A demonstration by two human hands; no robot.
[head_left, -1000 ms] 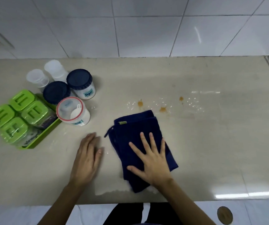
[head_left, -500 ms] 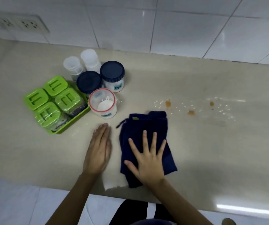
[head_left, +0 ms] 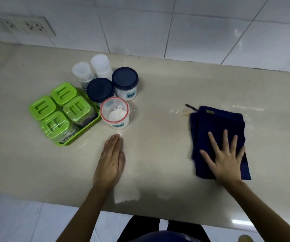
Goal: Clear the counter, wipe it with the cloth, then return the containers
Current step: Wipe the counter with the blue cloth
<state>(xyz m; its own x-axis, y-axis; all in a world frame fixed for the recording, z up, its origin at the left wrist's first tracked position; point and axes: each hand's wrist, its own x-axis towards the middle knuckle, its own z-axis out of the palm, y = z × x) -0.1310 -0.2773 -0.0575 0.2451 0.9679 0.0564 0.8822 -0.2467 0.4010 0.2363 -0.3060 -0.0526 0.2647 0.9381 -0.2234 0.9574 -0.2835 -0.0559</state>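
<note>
A folded navy cloth (head_left: 217, 123) lies on the beige counter (head_left: 158, 84), right of centre. My right hand (head_left: 225, 159) presses flat on its near half with fingers spread. My left hand (head_left: 111, 161) rests flat on the bare counter, fingers together, just in front of a red-rimmed clear container (head_left: 114, 113). Behind that stand two navy-lidded jars (head_left: 125, 79) (head_left: 100, 89) and two clear cups (head_left: 82, 72). A green tray (head_left: 81, 135) to their left holds several green-lidded boxes (head_left: 43, 107). A brown smear (head_left: 184, 112) and droplets show at the cloth's far left corner.
A white-tiled wall (head_left: 140, 32) runs along the back, with an outlet strip (head_left: 25, 26) at upper left. A pale wet patch (head_left: 126, 193) sits by the counter's front edge. Bare counter stretches between my hands and to the far right.
My right hand has slid the cloth to the right, over the brown spots. My left hand has stayed by the red-rimmed container. The view has shifted left.
</note>
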